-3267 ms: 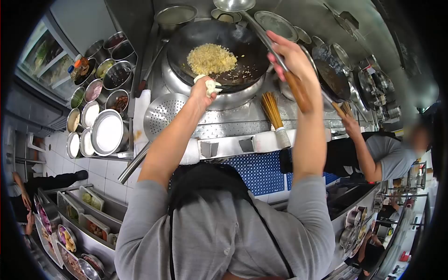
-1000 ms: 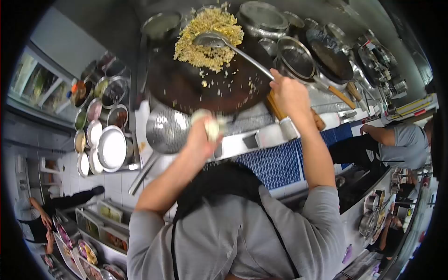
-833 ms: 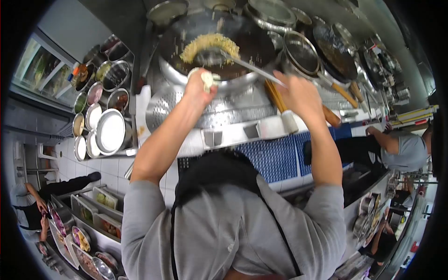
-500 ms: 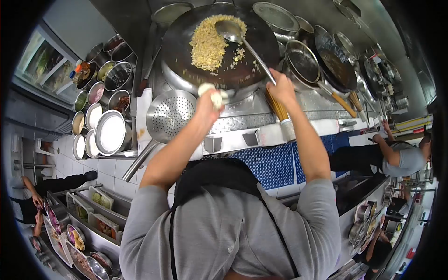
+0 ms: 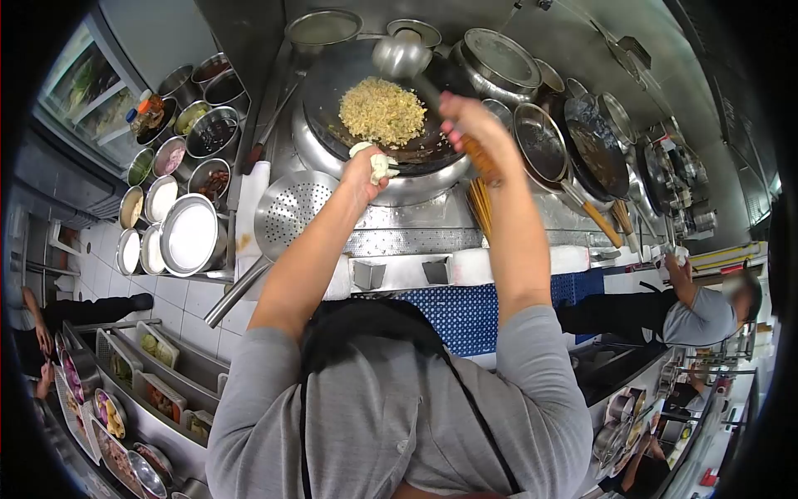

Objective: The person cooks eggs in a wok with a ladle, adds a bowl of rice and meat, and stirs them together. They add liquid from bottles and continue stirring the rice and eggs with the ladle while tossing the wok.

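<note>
A wok sits on the burner with a heap of fried rice in it. My left hand is closed around a pale folded cloth at the wok's near rim, where a short metal handle shows beside the cloth. In my right hand is a ladle with a wooden handle, blurred by motion. Its metal bowl is raised over the far side of the wok, above the rice and apart from it.
Left of the wok lies a perforated strainer, beyond it several ingredient bowls. On the right stand a sieve, a dark second wok and a bamboo brush. A co-worker stands at far right.
My right hand has lifted the ladle out of the rice, up and away. The rice has drawn together into a rounder heap. My left hand keeps its grip near the rim.
</note>
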Available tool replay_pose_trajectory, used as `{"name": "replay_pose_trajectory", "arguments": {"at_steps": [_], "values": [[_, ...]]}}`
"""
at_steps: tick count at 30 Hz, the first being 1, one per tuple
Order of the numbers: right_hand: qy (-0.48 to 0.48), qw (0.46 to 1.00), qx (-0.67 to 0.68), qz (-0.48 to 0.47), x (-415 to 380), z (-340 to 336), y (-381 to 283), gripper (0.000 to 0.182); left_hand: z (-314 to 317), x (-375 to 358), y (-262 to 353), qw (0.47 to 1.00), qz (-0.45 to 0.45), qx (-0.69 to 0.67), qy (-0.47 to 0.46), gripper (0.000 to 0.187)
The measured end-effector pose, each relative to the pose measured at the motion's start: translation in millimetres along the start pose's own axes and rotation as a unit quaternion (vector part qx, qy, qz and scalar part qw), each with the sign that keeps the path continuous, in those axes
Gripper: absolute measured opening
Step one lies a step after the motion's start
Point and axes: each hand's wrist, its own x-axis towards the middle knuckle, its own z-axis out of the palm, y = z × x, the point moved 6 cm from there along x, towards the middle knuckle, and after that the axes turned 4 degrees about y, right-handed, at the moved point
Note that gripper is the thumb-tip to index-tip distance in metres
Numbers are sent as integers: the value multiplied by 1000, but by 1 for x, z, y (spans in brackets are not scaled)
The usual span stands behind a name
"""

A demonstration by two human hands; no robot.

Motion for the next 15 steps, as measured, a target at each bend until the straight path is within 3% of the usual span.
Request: {"name": "replay_pose_trajectory", "arguments": {"at_steps": [1,3,8,11,13,15], "values": [[-50,998,-37,22,8,12,25,52,-1,3,-1,1000,-2,6,-9,9],[-61,991,77,88,-14,19,69,50,-3,8,-2,1000,-18,7,-20,10],[-82,989,-32,117,-72,-30,103,50,0,-17,-1,999,-31,17,-39,20],[-19,992,-70,104,-27,-30,82,50,0,-20,-3,998,-43,24,-32,22],[15,997,10,69,23,-10,70,51,1,-18,-3,999,-35,27,-29,24],[-20,997,27,71,41,23,55,50,-6,-11,-5,999,-21,26,-31,29]]}}
